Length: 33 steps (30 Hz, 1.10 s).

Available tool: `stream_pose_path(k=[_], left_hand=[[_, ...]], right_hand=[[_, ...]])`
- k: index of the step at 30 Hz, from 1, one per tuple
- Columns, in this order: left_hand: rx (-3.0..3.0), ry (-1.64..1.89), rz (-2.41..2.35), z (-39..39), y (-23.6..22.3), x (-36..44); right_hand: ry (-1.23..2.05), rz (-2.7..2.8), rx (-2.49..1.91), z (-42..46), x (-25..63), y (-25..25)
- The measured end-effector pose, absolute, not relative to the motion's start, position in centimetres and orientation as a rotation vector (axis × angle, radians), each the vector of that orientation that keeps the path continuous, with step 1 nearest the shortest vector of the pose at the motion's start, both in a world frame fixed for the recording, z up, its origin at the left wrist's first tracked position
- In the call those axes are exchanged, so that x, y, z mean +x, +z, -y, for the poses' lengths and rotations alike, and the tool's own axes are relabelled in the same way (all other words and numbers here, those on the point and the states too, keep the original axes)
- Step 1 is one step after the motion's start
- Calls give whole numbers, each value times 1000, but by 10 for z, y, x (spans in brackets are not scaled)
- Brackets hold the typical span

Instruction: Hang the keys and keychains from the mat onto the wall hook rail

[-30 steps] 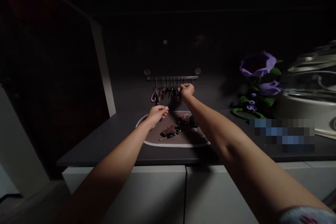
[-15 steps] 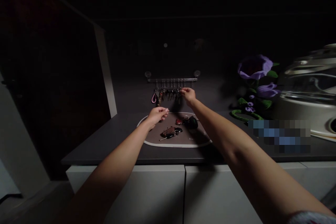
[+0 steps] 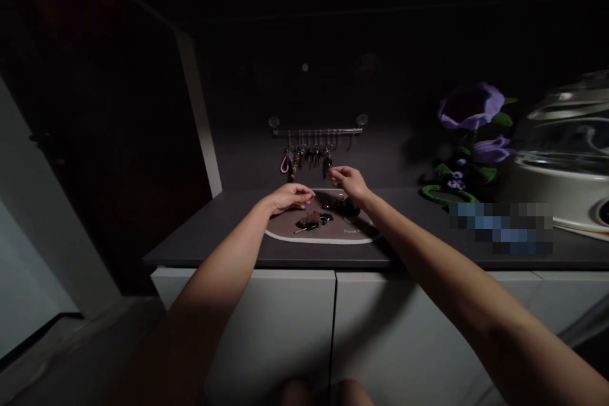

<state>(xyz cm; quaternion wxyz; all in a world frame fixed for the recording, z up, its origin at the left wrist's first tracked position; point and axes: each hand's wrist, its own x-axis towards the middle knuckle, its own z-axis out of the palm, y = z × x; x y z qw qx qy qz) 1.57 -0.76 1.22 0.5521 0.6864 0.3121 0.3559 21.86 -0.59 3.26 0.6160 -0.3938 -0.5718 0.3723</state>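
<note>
Several bunches of keys (image 3: 311, 156) hang from hooks on a clear rail (image 3: 318, 132) fixed to the dark wall. A pink loop (image 3: 284, 164) hangs at the left end. My right hand (image 3: 349, 181) is just below and beside the rightmost hanging bunch (image 3: 328, 158), fingers loosely bent and apart, with nothing seen in them. Above the left part of a brown mat (image 3: 328, 235) hovers my left hand (image 3: 291, 196), fingers loosely stretched, no object visible in it. Lying on the mat are keys with a brown holder (image 3: 311, 221) and a dark bunch (image 3: 351, 207), partly shaded by my right hand.
The mat lies on a dark countertop (image 3: 190, 235) over white cabinets (image 3: 280, 317). To the right stand purple knitted flowers (image 3: 471, 108) and a pale appliance with a clear cover (image 3: 561, 187). A blurred-out item (image 3: 499, 228) lies before them. A dark doorway is at left.
My right hand has come down off the rightmost bunch, which now hangs free on the rail. My left hand's fingers have loosened and spread over the mat. The view has shifted slightly.
</note>
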Motion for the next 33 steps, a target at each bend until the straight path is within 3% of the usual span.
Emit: stream_pose_path(k=[4,12,22,33], left_hand=[[1698,700,-775,13,14,12],[1889,573,-778,18,15,17],[1957,442,-812,14,11,20],[1532,1016,-794,9,16,19]], right_hand=[[712,1538,-966,20,221,15],[77,2010,-1224,30,222,6],[-89,2129,-1346,31,222,4],[-116,2090,-1322,29,219,6]])
